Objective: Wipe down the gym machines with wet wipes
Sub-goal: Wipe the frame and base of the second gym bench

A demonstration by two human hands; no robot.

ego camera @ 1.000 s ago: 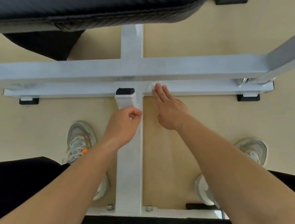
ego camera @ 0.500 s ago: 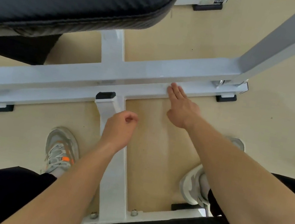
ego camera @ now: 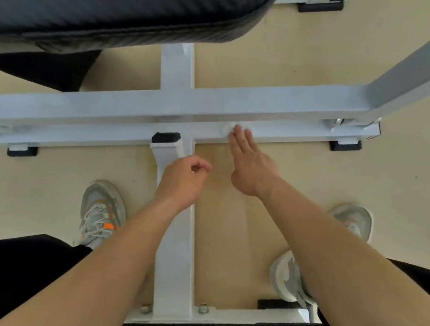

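Fingers [ego camera: 198,164] of the left hand [ego camera: 180,182] are curled in toward the palm, thumb tip close to the forefinger, with nothing visible between them; the hand hovers over the white central beam [ego camera: 178,256], just near of its black end cap [ego camera: 166,137]. To the right, the right hand [ego camera: 250,168] reaches farther out, its fingers [ego camera: 238,138] straight and pressed together, their tips flat on the wet wipe [ego camera: 227,128]. The wipe is a small white wad on the lower crossbar [ego camera: 298,134], close against the edge of the upper crossbar [ego camera: 246,102], mostly hidden under the fingertips. The likely trouble is that so small a wad, held by pressure alone, rolls or slips out, leaving bare fingers rubbing the metal. The seam between the two bars could also go unwiped if the strokes stay on the flat face. Farther right, the bolts [ego camera: 334,123] above the rubber foot [ego camera: 344,146] could snag and tear the wipe
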